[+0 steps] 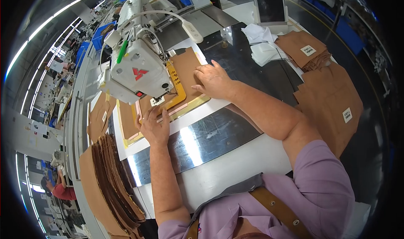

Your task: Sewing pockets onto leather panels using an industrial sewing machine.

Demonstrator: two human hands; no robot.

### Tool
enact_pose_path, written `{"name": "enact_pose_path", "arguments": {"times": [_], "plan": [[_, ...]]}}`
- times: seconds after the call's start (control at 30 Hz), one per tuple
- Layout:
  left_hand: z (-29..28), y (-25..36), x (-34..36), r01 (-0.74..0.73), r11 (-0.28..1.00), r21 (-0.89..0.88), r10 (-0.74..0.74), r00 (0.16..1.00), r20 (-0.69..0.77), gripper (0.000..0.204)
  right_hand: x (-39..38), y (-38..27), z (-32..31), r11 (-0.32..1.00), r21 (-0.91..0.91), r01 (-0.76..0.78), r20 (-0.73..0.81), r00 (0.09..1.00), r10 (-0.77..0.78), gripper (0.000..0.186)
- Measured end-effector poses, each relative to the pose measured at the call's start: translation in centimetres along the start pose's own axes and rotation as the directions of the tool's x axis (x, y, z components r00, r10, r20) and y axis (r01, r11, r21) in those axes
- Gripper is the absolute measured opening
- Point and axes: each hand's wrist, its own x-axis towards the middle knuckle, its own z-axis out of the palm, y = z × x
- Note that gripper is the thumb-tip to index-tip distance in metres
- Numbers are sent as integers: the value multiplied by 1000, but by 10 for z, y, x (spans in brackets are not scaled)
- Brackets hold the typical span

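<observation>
A brown fabric piece lies under the head of a white sewing machine. A yellow clamp frame rests on it, and a small white label shows inside the frame, just below the needle area. My left hand is at the frame's near left corner, fingers spread and pointing down onto the work. On the right part of the fabric rests my right hand, its fingers slightly bent and its thumb apart. Neither hand visibly grips anything. The machine head covers part of the fabric and frame.
Brown pieces are stacked at the left and at the far right, and a labelled brown piece hangs over the right edge. White cloth scraps lie near a dark screen. A lamp arches above.
</observation>
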Motion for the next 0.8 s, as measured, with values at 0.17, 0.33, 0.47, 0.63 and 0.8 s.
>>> {"name": "enact_pose_path", "arguments": {"times": [0.17,0.33,0.47,0.63,0.8], "plan": [[-1,-22,3,120,993,-3,-120,992,-47,35,4,8,2,993,-20,-113,70,991,114,68],[-21,-61,-8,183,981,-69,-182,983,19,50,6,17,-1,976,-79,-202,137,968,211,77],[-34,-83,-32,195,981,-12,-192,973,127,57,3,32,-12,946,-157,-284,136,943,305,81],[-28,-86,-38,185,977,105,-205,952,229,74,-2,53,-22,913,-189,-361,191,899,395,77],[-10,-69,-20,188,974,127,-221,912,346,84,-17,74,-27,911,-171,-375,180,897,403,61]]}}
